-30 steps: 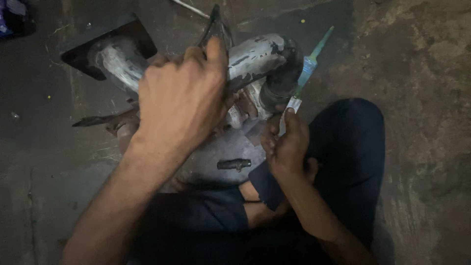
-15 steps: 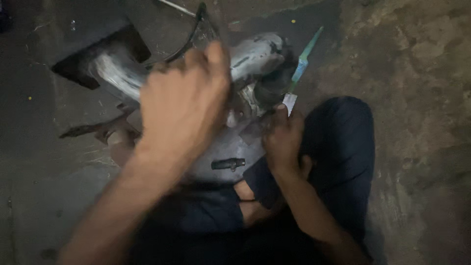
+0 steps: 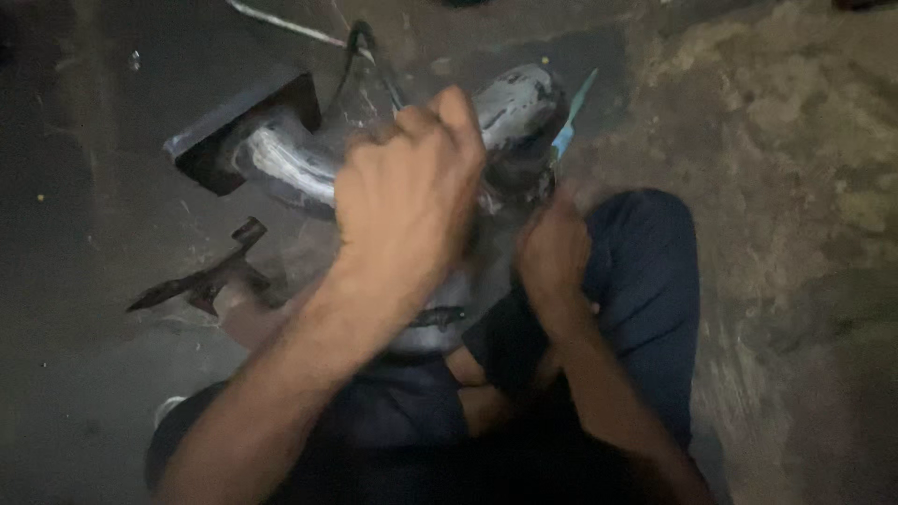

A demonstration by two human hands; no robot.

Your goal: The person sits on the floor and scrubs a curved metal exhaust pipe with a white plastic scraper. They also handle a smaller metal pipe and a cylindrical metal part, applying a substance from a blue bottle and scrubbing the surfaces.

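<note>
**Fist over the pipe bend, long axis nine to three**

Over at nine o'clock, a dark square flange (image 3: 245, 126) caps one end of the curved grey pipe (image 3: 290, 168), which lies on the concrete floor (image 3: 795, 187) and runs left to right toward a black collar (image 3: 524, 173) at about one o'clock. The left hand (image 3: 407, 201) sits directly over the bend, fingers (image 3: 440, 117) curled shut into a fist, seemingly around a thin dark tool (image 3: 360, 51) rising to twelve o'clock, though blur hides the grip. The right hand (image 3: 554, 251) lies just past it at three o'clock, closed against the collar; what it pinches I cannot tell. A teal-tipped tube (image 3: 569, 126) pokes out beyond it. The left hand is nearer the bend.
</note>
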